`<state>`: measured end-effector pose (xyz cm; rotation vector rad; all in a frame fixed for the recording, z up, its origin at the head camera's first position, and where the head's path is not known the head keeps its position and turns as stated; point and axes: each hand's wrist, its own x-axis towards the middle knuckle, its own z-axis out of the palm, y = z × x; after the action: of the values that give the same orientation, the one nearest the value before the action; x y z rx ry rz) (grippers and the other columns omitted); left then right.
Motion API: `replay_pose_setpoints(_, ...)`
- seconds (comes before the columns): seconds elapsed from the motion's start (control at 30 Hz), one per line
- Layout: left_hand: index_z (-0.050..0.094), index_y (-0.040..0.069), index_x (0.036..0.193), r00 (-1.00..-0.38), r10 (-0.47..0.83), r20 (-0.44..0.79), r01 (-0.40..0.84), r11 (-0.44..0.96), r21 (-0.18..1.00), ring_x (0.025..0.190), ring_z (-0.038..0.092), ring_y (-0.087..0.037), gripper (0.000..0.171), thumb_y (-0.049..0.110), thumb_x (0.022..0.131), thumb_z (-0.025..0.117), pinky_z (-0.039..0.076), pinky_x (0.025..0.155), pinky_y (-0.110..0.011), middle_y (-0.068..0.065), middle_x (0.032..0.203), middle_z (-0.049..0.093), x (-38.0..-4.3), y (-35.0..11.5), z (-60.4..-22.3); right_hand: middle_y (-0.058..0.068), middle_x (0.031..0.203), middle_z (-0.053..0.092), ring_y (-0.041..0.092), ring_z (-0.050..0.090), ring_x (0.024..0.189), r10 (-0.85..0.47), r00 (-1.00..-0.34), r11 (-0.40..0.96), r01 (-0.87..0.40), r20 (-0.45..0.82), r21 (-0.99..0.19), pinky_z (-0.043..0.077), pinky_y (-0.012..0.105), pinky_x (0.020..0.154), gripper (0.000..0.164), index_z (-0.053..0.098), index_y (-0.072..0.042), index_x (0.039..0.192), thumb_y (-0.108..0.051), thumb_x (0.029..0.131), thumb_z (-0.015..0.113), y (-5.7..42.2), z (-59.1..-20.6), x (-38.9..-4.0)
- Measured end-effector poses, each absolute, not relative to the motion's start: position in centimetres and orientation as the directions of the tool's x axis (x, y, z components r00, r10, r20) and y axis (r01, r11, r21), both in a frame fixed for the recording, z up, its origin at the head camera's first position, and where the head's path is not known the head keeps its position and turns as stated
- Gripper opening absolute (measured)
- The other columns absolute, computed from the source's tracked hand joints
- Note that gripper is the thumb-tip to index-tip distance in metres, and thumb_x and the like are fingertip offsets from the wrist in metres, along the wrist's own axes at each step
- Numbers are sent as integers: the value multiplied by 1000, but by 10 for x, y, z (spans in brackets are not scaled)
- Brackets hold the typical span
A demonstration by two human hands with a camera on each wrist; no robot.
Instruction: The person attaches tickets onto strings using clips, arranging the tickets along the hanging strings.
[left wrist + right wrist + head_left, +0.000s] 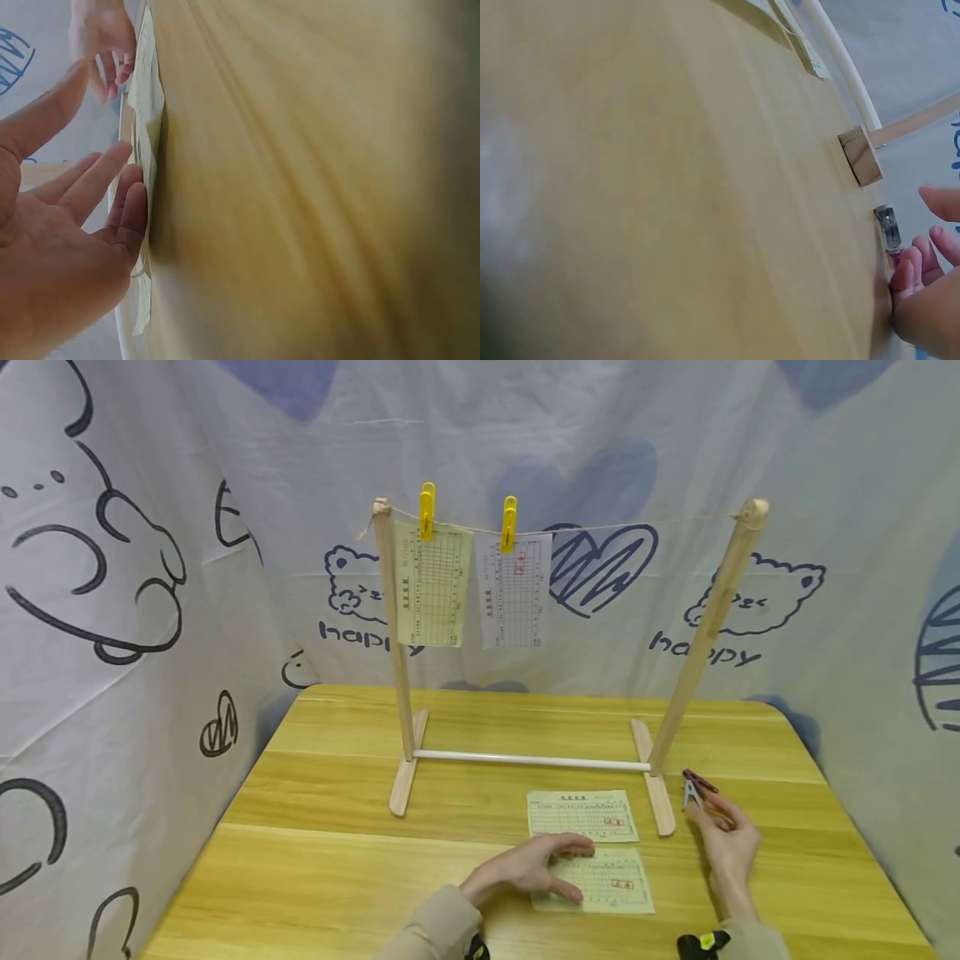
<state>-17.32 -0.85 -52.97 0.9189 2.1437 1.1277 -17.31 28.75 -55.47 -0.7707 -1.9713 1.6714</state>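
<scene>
My left hand [528, 867] hovers low over the nearer printed receipt slip [618, 883], thumb and fingers spread with nothing between them. Just beyond lies another receipt slip [577, 814], close to the left fingertips. At the right, my right hand [727, 847] reaches to a light blue clothespin [691, 793] and a dark red clothespin [701, 781] on the table. In the right wrist view, a grey-looking clothespin end [889, 227] stands right by the fingertips, while the thumb [941, 201] is apart from the fingers.
A wooden stand [705, 635] with a white crossbar [525, 760] holds a string [622, 525]. Two yellow clothespins [427, 512] hang a yellowish slip [431, 589] and a whitish slip [513, 602] from it. Printed cloth [480, 427] surrounds the wooden table [315, 793].
</scene>
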Motion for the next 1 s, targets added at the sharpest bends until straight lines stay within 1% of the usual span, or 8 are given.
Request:
replay_pose_setpoints(0.17,43,6,149,-618,767,-174,260,408,875,130,54,-15,75,11,84,80,42,104,-19,-5,149,57,-175,-14,-532,-31,80,56,-10,49,64,644,-765,208,153,17,-966,40,9,54,40,69,0,123,-9,85,78,290,-561,-176)
replay_pose_setpoints(0.23,43,6,149,-620,764,-178,243,403,883,127,54,-15,75,9,84,80,42,99,-18,-6,149,57,-175,-18,-533,-30,81,55,-10,47,63,634,-773,263,175,33,-949,40,11,54,41,69,-2,123,-12,84,79,291,-562,-177)
replay_pose_setpoints(0.3,43,6,149,-626,758,-184,221,399,890,124,54,-15,75,7,84,80,42,97,-17,-6,149,57,-176,-21,-532,-26,84,55,-8,46,63,625,-780,295,190,38,-936,39,12,53,43,69,-3,124,-14,84,79,292,-563,-178)
replay_pose_setpoints(0.47,43,5,149,-652,737,-178,177,376,909,120,55,-17,75,6,84,79,43,94,-18,-9,148,58,-175,-25,-528,-8,95,59,-4,44,64,601,-798,349,222,36,-911,39,15,52,47,68,-1,126,-16,84,80,293,-562,-178)
replay_pose_setpoints(0.6,45,3,148,-674,726,-138,179,342,923,119,58,-22,72,5,84,79,46,87,-17,-13,144,60,-175,-20,-525,7,103,62,-5,44,67,586,-809,403,250,39,-880,39,15,54,50,65,2,127,-18,84,81,295,-560,-178)
replay_pose_setpoints(0.67,48,3,145,-686,717,-120,196,341,920,115,59,-21,70,4,83,80,47,83,-16,-14,140,63,-176,-15,-523,13,104,63,-6,45,67,580,-813,429,256,47,-866,39,14,56,51,65,3,127,-20,84,81,296,-560,-178)
replay_pose_setpoints(0.83,58,4,136,-719,687,-101,255,396,882,101,60,-11,63,6,79,84,47,85,-14,-12,128,69,-178,-2,-524,17,103,64,-8,44,67,568,-820,476,263,65,-839,38,13,57,52,66,5,124,-24,84,82,298,-562,-178)
replay_pose_setpoints(1.0,61,3,131,-734,670,-110,292,457,841,99,62,-10,62,6,75,87,48,89,-13,-10,123,70,-180,8,-525,18,103,65,-9,43,66,568,-820,493,266,74,-828,37,12,57,51,67,4,121,-27,83,82,299,-564,-179)
